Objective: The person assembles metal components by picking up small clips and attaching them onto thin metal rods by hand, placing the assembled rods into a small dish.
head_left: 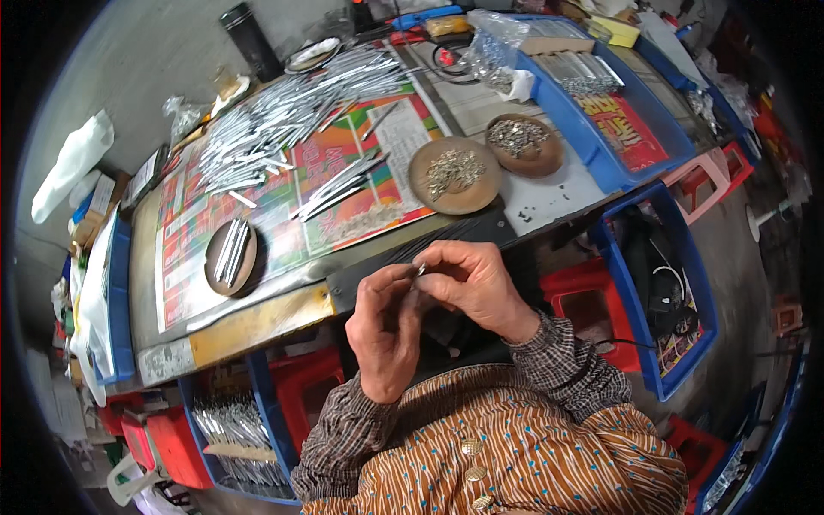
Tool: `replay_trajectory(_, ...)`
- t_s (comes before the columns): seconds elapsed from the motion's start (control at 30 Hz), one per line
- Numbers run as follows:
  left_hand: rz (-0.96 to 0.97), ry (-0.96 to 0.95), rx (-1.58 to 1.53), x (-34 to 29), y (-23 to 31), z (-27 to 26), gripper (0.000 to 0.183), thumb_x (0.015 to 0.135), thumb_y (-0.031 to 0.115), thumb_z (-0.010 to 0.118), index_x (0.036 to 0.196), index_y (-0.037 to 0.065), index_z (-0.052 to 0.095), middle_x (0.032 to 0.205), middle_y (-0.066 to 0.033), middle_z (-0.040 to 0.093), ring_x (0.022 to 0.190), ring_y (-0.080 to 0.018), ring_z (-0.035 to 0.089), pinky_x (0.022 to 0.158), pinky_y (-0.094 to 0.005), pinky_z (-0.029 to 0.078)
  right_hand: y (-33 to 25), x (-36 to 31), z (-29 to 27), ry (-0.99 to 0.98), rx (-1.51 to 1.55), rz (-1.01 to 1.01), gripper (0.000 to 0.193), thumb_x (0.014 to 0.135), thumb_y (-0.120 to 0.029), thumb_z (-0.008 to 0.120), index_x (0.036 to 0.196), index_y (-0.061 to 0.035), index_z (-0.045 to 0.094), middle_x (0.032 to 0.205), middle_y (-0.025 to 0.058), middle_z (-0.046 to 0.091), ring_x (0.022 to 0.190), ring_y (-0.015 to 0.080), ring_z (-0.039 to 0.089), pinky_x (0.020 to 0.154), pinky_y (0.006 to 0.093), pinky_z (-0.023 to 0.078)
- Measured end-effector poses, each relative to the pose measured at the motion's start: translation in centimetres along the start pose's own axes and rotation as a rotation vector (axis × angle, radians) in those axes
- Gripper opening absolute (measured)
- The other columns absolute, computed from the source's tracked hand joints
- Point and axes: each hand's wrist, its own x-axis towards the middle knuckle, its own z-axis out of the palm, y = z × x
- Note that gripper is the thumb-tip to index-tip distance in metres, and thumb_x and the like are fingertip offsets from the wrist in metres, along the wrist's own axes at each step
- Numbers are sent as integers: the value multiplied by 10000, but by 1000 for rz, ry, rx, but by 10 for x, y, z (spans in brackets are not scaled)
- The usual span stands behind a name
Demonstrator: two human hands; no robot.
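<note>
Closely pinched: both hands meet on a small metal piece (421, 269) at the tabletop's (257, 322) near edge.
Left hand (384, 330) and right hand (472, 287) clamp it, seemingly by fingertips alone; a slip could drop it into the lap.

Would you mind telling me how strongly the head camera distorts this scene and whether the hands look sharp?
Head view: strong fisheye, the table edge bows and the corners go black; even daylight, soft shadows; the left hand and right hand are fairly sharp, but the small metal piece between them is too tiny to resolve.
</note>
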Motion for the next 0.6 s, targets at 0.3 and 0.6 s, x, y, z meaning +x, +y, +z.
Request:
replay_trajectory(0.3, 464, 19, 470, 19, 4, 6, 303, 728, -91, 636, 1009, 22, 631, 886, -153, 647, 797, -320, 649, 685, -349, 531, -4, -1, -9, 78, -213, -199, 124, 852, -26, 647, 953, 39, 621, 831, 21, 625, 769, 58, 586, 670, 223, 495)
replay_trajectory(0.6, 373, 22, 528, 28, 0, -2, 215, 753, -148, 627, 934, -36, 658, 788, -142, 640, 687, -213, 625, 631, -271, 479, -26, 15, -81, 507, -1120, -552, 177, 762, -62, 690, 925, -19, 635, 805, 105, 572, 767, 290, 567, 663, 397, 462)
